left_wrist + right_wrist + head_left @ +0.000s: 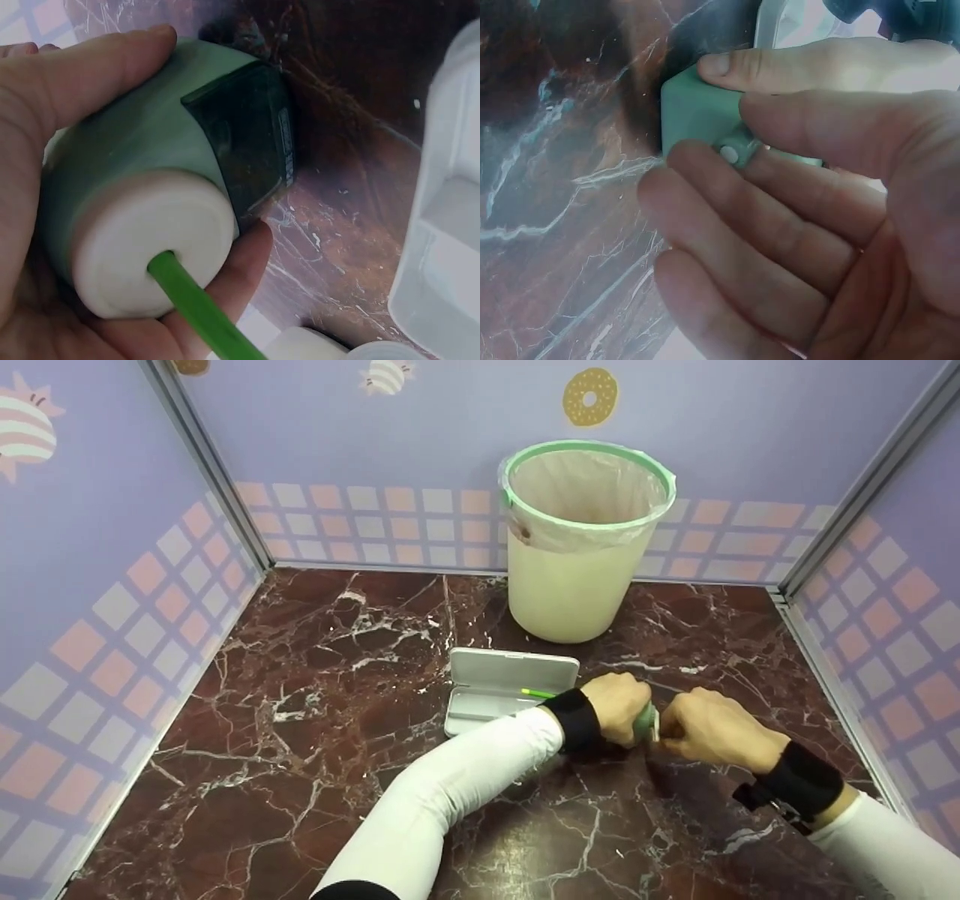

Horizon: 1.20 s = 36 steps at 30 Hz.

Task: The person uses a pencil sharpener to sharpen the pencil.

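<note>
My left hand (619, 709) wraps round a green hand-crank pencil sharpener (142, 139). It has a pale round front and a dark see-through drawer (247, 142). A green pencil (199, 307) sticks out of the hole in that front; its tip inside is hidden. On the opposite side my right hand (716, 727) pinches the crank handle (739, 146) between thumb and fingers. Left of my left wrist, a green pencil end (536, 693) shows over the open white pencil case (514, 669). The sharpener is held above the table.
Behind the case stands a cream bin (574, 577) with a green rim and a clear liner. Small pale crumbs lie on the dark red marbled table (360, 697) left of the case. Patterned lilac panels (390, 450) enclose the table at the back and both sides.
</note>
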Each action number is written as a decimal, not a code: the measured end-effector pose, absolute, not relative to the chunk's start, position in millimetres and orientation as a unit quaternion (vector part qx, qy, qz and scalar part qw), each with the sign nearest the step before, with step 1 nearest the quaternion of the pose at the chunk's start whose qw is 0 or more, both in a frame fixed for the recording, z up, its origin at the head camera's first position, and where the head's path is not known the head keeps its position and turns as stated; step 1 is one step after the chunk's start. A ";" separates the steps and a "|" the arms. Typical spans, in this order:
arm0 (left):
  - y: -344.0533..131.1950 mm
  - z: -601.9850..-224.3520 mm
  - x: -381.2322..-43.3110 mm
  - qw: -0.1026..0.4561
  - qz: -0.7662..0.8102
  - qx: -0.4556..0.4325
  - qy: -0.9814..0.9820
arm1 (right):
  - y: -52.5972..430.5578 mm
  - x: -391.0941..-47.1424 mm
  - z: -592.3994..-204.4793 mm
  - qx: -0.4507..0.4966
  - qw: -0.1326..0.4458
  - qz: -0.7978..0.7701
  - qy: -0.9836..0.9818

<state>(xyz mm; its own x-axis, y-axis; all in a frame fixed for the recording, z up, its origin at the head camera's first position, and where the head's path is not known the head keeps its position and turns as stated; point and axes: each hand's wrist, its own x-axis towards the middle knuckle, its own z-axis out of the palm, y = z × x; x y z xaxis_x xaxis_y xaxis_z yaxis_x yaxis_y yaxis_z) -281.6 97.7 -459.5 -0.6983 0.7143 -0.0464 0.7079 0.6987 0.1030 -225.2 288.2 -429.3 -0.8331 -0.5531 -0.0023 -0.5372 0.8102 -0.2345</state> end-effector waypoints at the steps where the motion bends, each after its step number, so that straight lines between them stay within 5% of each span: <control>1: 98.2 -459.2 -281.1 0.042 0.038 0.383 0.922 | 288.0 -225.1 -429.6 -0.290 0.029 -0.112 0.950; 14: 101.2 -454.7 -277.2 0.028 0.025 0.362 0.931 | 293.4 -223.2 -423.1 -0.354 -0.035 -0.091 0.930; 29: 98.2 -460.8 -274.0 0.023 0.038 0.383 0.923 | 292.8 -246.8 -401.1 -0.372 -0.017 -0.065 0.926; 36: 96.7 -459.1 -275.0 0.020 0.036 0.375 0.926 | 291.2 -263.8 -406.8 -0.357 -0.052 -0.041 0.932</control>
